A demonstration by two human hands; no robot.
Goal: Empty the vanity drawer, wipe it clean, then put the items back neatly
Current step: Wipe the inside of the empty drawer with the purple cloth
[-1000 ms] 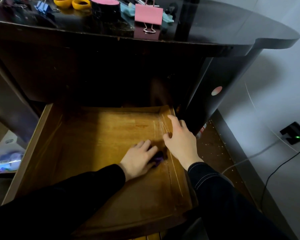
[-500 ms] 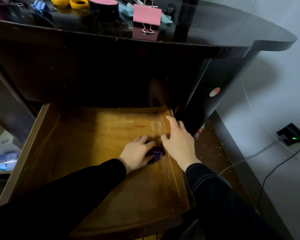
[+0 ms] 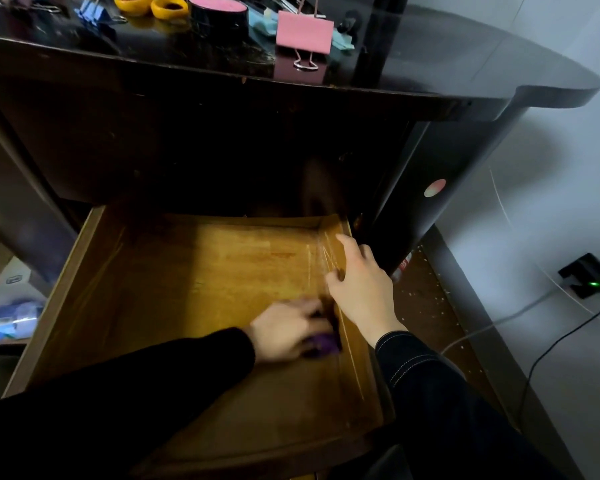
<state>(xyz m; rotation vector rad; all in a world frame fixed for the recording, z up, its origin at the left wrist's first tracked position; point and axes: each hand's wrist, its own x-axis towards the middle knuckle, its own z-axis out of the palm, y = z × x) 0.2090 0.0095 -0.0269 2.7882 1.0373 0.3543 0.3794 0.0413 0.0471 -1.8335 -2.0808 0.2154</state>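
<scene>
While the drawer [image 3: 187,289] stands pulled out, the left hand [image 3: 286,332], blurred, holds a purple cloth [image 3: 323,344] under bent fingers on the drawer floor, right beside the right wall. The right hand [image 3: 361,289] rests on that wall's rim, fingers straight and loosely spread. A pink binder clip [image 3: 304,32] stands on the vanity top [image 3: 465,64].

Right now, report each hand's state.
Left hand: gripping the small purple wiping cloth; blurred.
Right hand: open, resting on the right wall of the brown wooden drawer.
</scene>
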